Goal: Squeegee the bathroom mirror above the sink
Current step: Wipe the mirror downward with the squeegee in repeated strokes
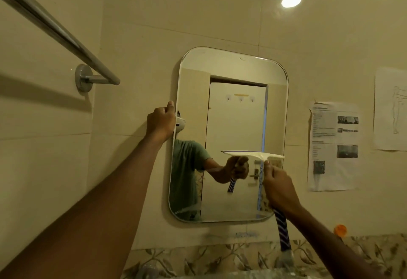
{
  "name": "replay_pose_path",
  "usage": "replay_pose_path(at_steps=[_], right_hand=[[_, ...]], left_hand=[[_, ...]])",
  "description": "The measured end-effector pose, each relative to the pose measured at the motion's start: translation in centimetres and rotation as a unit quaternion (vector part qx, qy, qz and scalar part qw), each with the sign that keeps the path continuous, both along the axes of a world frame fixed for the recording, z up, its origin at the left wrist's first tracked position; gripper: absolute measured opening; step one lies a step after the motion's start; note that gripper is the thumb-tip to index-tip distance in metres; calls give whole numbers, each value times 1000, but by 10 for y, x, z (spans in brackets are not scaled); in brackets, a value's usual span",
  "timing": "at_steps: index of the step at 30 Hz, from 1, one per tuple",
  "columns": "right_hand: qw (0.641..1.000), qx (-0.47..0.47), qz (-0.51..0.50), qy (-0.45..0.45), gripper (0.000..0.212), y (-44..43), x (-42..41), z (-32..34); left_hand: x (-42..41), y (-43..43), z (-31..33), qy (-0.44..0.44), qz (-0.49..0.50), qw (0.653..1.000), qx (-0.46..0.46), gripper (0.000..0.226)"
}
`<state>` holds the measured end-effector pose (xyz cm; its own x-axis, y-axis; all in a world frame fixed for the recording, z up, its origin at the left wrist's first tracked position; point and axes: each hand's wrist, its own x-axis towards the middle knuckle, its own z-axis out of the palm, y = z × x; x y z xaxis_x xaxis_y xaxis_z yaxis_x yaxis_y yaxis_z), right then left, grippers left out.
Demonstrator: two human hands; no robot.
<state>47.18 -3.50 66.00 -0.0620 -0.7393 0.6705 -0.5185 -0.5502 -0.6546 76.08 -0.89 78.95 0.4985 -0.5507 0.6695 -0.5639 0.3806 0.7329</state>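
A rounded rectangular mirror (233,111) hangs on the beige tiled wall. My left hand (160,121) grips its left edge about halfway up. My right hand (278,187) is closed around the blue-and-white striped handle of a squeegee (253,154). Its white blade lies level against the glass in the lower right part of the mirror. The handle's end (284,234) sticks out below my hand, past the mirror's bottom edge. The glass reflects a person in a green shirt and a white door.
A metal towel rail (55,27) juts from the wall at the upper left. Printed paper sheets (334,146) are stuck to the wall right of the mirror. An orange object (340,230) sits low on the right, above a leaf-patterned tile border (220,256).
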Motion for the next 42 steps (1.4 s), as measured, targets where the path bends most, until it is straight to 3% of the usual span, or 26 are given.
replay_pose_path(at_steps=[4,7,9,15,19,22,25,27,29,33,36,39,42], right_hand=[[996,-87,-16,-15,52,-3,-2,58],[994,-100,-12,-53,49,-14,1,97],[995,-82,-23,-60,50,-20,7,82],[997,-25,-18,-65,50,-12,30,-53],[999,45,-9,-9,49,9,34,-96],[1000,12,4,-1,47,18,40,-69],[997,-72,29,-18,45,19,58,0],[996,-81,36,-27,42,20,71,33],[996,-68,41,-26,40,21,81,27],[996,-12,70,-45,42,29,95,-70],[999,44,21,13,42,36,102,-111],[998,22,57,-8,41,42,104,-87],[994,-61,86,-36,39,42,110,-17]], left_hand=[[-2,0,-4,-13,18,1000,-8,58],[-3,1,-10,-10,21,1000,-12,60],[-3,1,-15,-7,20,1000,-9,61],[2,-4,-31,17,9,1000,-6,66],[2,1,-34,29,-9,1000,-8,65],[4,2,-41,21,-9,1000,-6,63],[3,3,-44,31,-23,999,-2,55],[4,4,-42,47,-41,998,1,53],[6,4,-42,53,-51,997,3,53],[8,1,-44,49,-60,997,3,52],[9,0,-43,46,-64,997,9,52],[10,1,-41,51,-76,996,7,52],[13,6,-35,78,-115,990,34,58]])
